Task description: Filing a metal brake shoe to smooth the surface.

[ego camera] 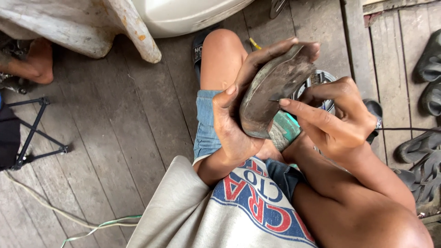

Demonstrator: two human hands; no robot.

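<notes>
Nearest to me, a grey shirt (206,216) with red and blue lettering is filling the bottom of the view, and two bare forearms are rising out of it toward the middle. The left hand (239,115) is gripping a curved, dirty metal plate (271,92), thumb lying along its near left edge and fingers wrapping over its far top edge, so the plate is standing tilted above the person's lap, between the two hands. The right hand (335,119) is pressing in from the right, forefinger stretched out to touch the plate's face and thumb pinching a small dark tool (276,98) against it; the tool is too small for me to tell what it is. Just under the plate a green and grey disc (285,131) is showing, and behind the right hand a round metal part (321,78) is peeking out. A bare knee in blue denim shorts (206,124) is pointing away across the wooden floor (115,119). Further left a black folding frame (36,133) is standing, with a pale cord (55,206) trailing near it. On the right dark sandals (425,156) are lying. Farthest off, a worn white chair leg (133,27) and another person's foot (36,62) are resting.
</notes>
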